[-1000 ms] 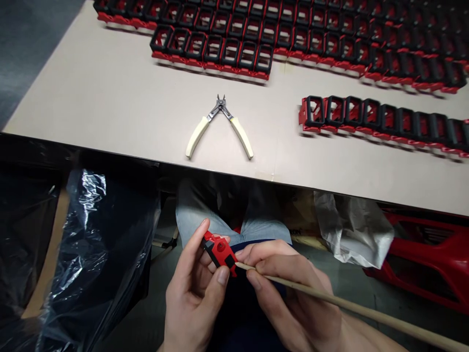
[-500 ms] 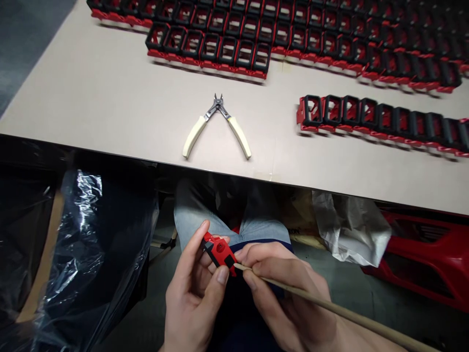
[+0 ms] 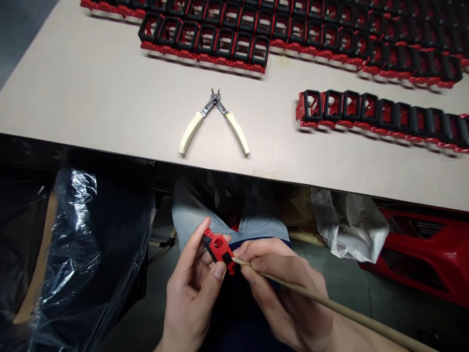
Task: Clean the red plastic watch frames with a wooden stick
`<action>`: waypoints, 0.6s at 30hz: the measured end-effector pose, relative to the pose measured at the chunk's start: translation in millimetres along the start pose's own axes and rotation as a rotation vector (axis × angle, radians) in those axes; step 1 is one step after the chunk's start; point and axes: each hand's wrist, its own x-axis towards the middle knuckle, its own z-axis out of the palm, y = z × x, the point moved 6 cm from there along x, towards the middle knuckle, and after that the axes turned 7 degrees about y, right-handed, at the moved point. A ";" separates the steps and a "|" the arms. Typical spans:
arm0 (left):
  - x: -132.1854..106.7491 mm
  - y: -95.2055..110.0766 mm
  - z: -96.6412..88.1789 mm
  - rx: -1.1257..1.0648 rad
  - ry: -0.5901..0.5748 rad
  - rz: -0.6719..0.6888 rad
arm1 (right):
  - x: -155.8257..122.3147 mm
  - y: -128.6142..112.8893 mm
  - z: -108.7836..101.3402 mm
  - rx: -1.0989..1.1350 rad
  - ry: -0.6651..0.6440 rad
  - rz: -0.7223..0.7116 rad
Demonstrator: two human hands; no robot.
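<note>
Your left hand (image 3: pixel 194 291) is turned roughly palm-up, thumb and fingers curled in a light grip. Your right hand (image 3: pixel 302 313) is just beside it, thumb and fingers pinched pen-style.

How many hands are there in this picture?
2. The left hand, below the table edge, holds a red and black part; the right hand, beside it, grips a wooden stick. No other hands show.
</note>
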 end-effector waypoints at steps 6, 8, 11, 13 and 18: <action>-0.9 -0.8 3.3 -0.072 -0.001 -0.070 | -1.7 -0.8 -0.1 0.049 0.020 0.042; -1.0 -2.0 3.1 -0.071 0.002 -0.067 | -2.0 -2.2 -0.1 0.038 0.022 0.028; -0.9 -3.5 1.7 -0.047 0.010 -0.045 | -1.7 -2.4 0.3 0.006 0.009 0.012; -0.7 -3.7 0.4 -0.027 0.015 -0.022 | -1.4 -1.8 0.7 -0.008 -0.002 0.005; -0.6 -4.9 -0.1 -0.022 -0.003 0.010 | -2.5 -1.3 1.1 -0.031 -0.004 -0.016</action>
